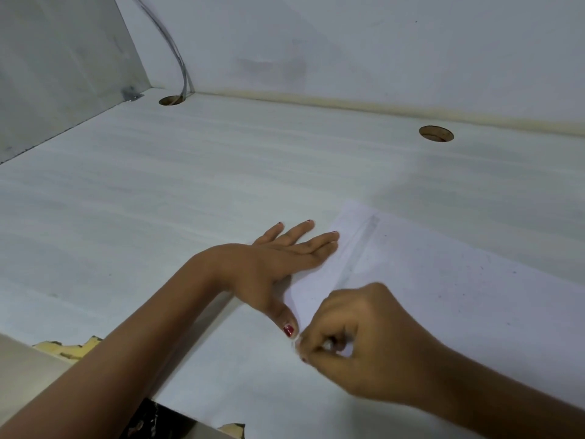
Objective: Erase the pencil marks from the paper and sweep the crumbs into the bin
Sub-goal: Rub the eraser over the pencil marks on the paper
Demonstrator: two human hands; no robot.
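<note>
left hand [278, 258]: flat, palm down, fingers straight and spread. the forefinger side lies along the paper's left edge and the thumb reaches toward its near corner, likely to pin the sheet so it does not slide or crumple under rubbing.
right hand [354, 340]: fingers curled tight, pinching a small pale thing [327, 343] just beside the left thumb. it is probably the eraser, but it is too hidden to be sure.
paper [443, 280]: lies flat on the white desk [190, 185], running off to the right, with its near-left corner under the two hands.
pencil marks [368, 231]: a faint grey band and line near the paper's far-left edge, apart from the right hand.
crumbs [481, 267]: a few dark specks scattered on the sheet, probably eraser crumbs, not gathered.
bin: not in view.
step, as judged: erasing at the near corner, sweeping not begun.
risk: a hard rub near the edge could buckle the corner, hence the bracing thumb.
</note>
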